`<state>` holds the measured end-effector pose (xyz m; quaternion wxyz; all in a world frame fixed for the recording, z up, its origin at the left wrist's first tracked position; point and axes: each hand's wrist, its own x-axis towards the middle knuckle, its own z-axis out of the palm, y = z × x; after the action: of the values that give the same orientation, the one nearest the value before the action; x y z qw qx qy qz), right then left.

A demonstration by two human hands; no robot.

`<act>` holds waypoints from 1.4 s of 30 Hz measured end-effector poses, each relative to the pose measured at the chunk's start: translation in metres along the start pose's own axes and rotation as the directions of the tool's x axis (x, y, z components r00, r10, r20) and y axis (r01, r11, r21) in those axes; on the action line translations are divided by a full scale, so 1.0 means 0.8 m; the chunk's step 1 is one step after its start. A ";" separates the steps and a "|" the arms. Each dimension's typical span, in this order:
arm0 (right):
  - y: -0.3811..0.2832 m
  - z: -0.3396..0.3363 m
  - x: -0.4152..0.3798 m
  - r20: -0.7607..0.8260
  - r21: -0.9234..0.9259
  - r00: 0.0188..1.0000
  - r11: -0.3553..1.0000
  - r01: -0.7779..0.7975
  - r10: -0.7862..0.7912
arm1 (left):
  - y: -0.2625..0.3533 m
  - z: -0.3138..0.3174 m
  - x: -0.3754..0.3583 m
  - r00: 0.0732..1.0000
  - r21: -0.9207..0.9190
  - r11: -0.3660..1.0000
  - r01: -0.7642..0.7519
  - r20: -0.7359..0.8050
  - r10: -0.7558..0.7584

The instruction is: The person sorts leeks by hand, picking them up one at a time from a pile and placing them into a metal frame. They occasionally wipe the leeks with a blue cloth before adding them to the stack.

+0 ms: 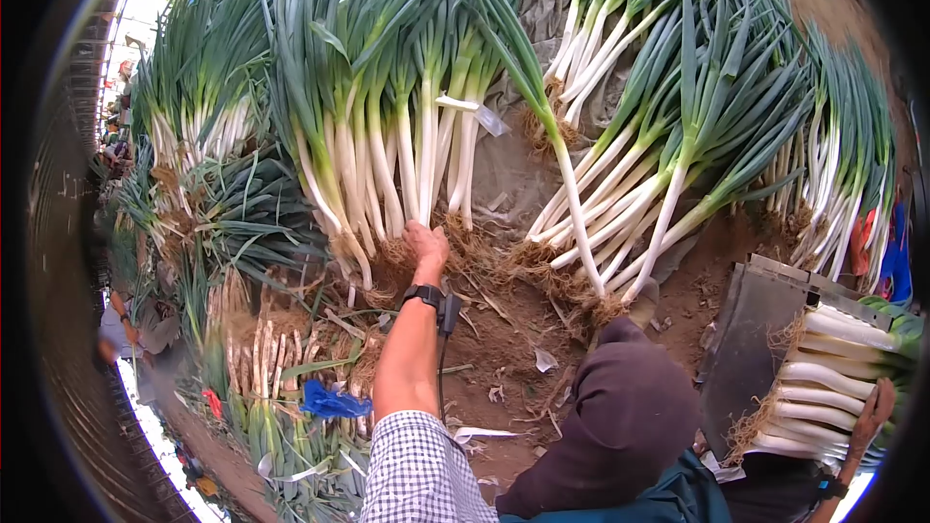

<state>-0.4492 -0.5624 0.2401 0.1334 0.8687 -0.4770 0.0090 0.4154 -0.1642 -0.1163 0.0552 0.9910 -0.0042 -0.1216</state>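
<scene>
My left hand [426, 244], below a black wristband and checkered sleeve, is closed around the white base of a leek [424, 160] at the front of an upright bunch. Roots below it are partly hidden. At the lower right, my right hand [874, 415] has its fingers bent over a bundle of leeks [809, 395] lying sideways against a dark metal tray [741, 329]. Their white shanks and roots point left, and the fingertips are hard to make out. A white tie [457, 104] crosses the upright bunch near my left hand.
A co-worker in a dark hood [630, 407] crouches between my arms, with a hand [643, 304] at the base of leaning leeks [668, 223]. More leek bunches [208, 121] stand at left. Blue plastic [334, 401] lies lower left. Root scraps litter the soil [509, 353].
</scene>
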 end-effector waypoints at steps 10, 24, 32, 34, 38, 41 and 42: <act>0.002 0.003 -0.001 0.016 -0.009 1.000 1.000 -0.026 0.026 | -0.076 -0.149 0.066 0.994 0.284 0.953 -0.108 0.004 0.111; -0.002 -0.002 -0.002 0.039 -0.041 0.999 0.999 -0.029 0.031 | 0.033 -0.067 -0.137 0.798 -0.269 0.877 -0.398 0.371 0.475; 0.006 0.008 -0.003 0.026 -0.028 0.999 0.999 -0.043 0.044 | -0.092 -0.003 0.072 0.974 -0.364 0.920 0.145 0.217 -0.067; -0.002 -0.001 -0.002 0.028 -0.047 0.999 0.998 -0.033 0.034 | -0.086 -0.002 0.087 0.907 -0.488 0.824 0.289 0.416 -0.071; -0.017 -0.004 0.001 0.008 -0.058 1.000 0.998 -0.016 0.016 | -0.028 -0.050 0.040 0.906 -0.591 0.780 0.205 0.415 0.076; -0.017 -0.005 0.002 0.008 -0.042 1.000 0.999 -0.016 0.017 | -0.009 -0.069 0.034 0.884 -0.655 0.736 0.173 0.433 0.178; -0.016 -0.005 0.002 0.009 -0.039 1.000 0.999 -0.017 0.017 | 0.000 -0.085 0.026 0.878 -0.673 0.719 0.172 0.436 0.199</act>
<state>-0.4373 -0.5564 0.2414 0.1479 0.8619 -0.4850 -0.0033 0.4523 -0.1570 -0.0562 0.4204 0.8348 0.0205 -0.3550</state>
